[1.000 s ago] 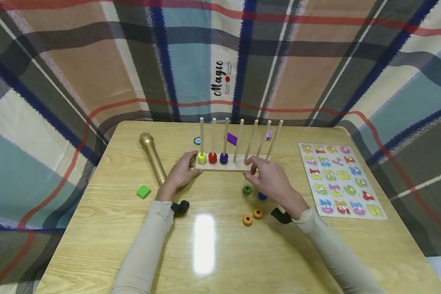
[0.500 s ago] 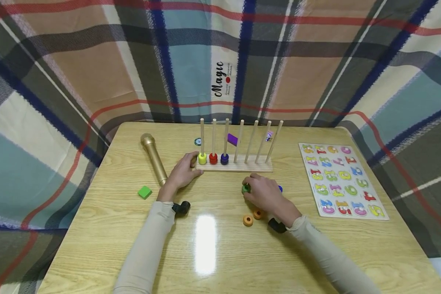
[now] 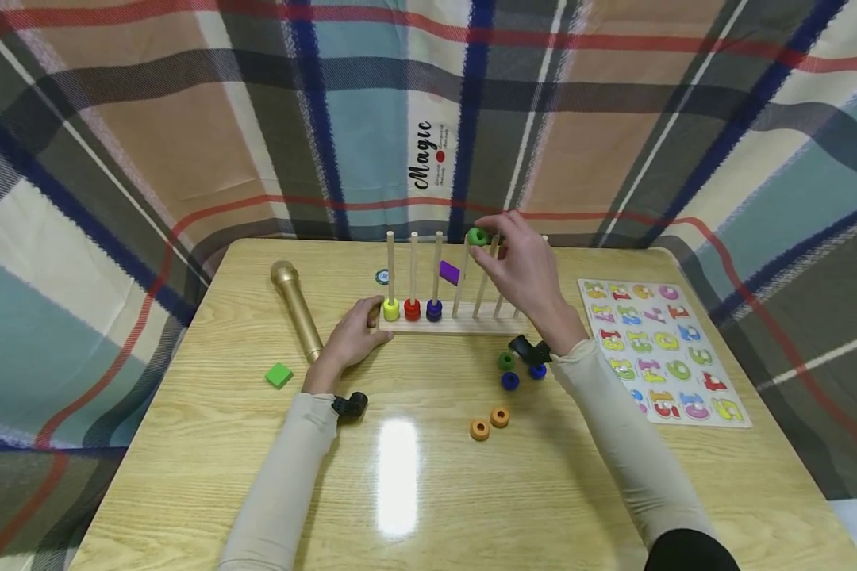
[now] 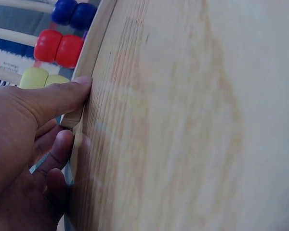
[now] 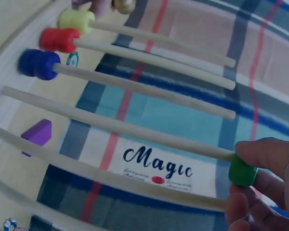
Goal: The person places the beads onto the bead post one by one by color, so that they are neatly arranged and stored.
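Note:
My right hand (image 3: 524, 262) pinches a green bead (image 3: 478, 237) between thumb and fingers, at the tip of the bare peg (image 5: 120, 127) just right of the blue beads. In the right wrist view the green bead overlaps that peg's end. The wooden peg stand (image 3: 464, 323) carries yellow beads (image 3: 391, 310), red beads (image 3: 413, 310) and dark blue beads (image 3: 434, 310) on its three left pegs. My left hand (image 3: 355, 337) grips the stand's left end, thumb on the front edge. Another green bead (image 3: 505, 362) and two blue beads (image 3: 510, 381) lie below my right wrist.
Two orange beads (image 3: 479, 430) lie nearer the front. Left are a gold microphone (image 3: 297, 309) and a green block (image 3: 279, 375). Behind the stand lie a purple piece (image 3: 449, 273) and a small round disc (image 3: 382, 276). A number board (image 3: 667, 349) lies right.
My right hand goes from the stand down to the loose beads, takes a green bead, and raises it to the top of a peg. My left hand stays on the stand.

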The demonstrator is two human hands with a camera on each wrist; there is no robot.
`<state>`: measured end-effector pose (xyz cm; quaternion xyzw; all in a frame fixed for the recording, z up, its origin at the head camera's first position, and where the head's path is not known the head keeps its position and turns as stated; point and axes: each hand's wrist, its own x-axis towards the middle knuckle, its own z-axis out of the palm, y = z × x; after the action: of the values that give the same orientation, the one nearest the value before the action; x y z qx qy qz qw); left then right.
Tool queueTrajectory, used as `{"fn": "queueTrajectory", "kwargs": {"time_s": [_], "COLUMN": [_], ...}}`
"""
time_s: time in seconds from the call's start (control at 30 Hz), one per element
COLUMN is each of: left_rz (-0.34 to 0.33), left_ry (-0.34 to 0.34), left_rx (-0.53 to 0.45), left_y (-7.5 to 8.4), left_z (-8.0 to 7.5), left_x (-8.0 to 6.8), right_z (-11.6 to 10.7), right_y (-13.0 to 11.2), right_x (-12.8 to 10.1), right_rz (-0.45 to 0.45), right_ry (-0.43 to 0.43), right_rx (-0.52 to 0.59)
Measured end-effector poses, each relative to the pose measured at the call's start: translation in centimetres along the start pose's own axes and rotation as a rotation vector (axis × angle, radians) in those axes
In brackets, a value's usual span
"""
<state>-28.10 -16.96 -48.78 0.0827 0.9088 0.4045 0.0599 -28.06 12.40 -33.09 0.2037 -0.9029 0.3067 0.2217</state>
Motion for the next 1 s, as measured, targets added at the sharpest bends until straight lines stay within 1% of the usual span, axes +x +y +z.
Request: {"fn": "queueTrajectory", "kwargs": {"time_s": [0.13, 0.23, 0.37, 0.5, 0.57, 0.67, 0.73, 0.77, 0.8, 0.83, 0.87, 0.9, 1.0], "left_rz": [0.012, 0.021, 0.016, 0.013, 0.018, 0.017, 0.016, 0.016, 0.017, 0.017, 0.019, 0.019, 0.01], "left_ry": [0.006, 0.008, 0.011, 0.013, 0.012, 0.011, 0.005, 0.003, 0.002, 0.002, 0.001, -0.001, -0.004], "left_rx": [-0.007, 0.002, 0.011, 0.011, 0.012, 0.012, 0.014, 0.016, 0.016, 0.017, 0.02, 0.018, 0.013], "left_y": [-0.1, -0.1, -0.1, -0.1, -0.2, -0.2, -0.2, -0.2, -0.2, -0.2, -0.2, -0.2, -0.2], "left_z": [0.1, 0.2, 0.1, 0.1, 0.2, 0.4, 0.3, 0.3, 0.2, 0.2, 0.1, 0.0, 0.1], "left_x": [0.0, 0.0, -0.1, -0.1, 0.0, 0.1, 0.1, 0.1, 0.1, 0.1, 0.1, 0.1, 0.2], "right_z": [0.5, 0.8, 1.0, 1.2, 1.1, 1.1, 1.3, 1.4, 1.6, 1.9, 2.1, 2.4, 3.1], "right_y": [-0.3, -0.3, -0.3, -0.1, 0.1, 0.7, 1.5, 1.9, 2.4, 2.9, 3.5, 4.0, 5.5], "right_x": [1.1, 1.2, 1.1, 0.9, 0.5, -0.7, -2.2, -3.1, -4.0, -5.0, -6.0, -6.9, -9.4], "right_rz": [0.012, 0.021, 0.048, 0.052, 0.039, 0.004, -0.012, -0.012, -0.001, 0.024, 0.057, 0.095, 0.22], "right_ry": [-0.035, -0.047, -0.083, -0.1, -0.066, 0.052, 0.132, 0.151, 0.145, 0.112, 0.055, -0.023, -0.311], "right_rx": [-0.039, -0.071, -0.1, -0.109, -0.094, -0.036, -0.01, -0.007, -0.014, -0.037, -0.07, -0.116, -0.252]}}
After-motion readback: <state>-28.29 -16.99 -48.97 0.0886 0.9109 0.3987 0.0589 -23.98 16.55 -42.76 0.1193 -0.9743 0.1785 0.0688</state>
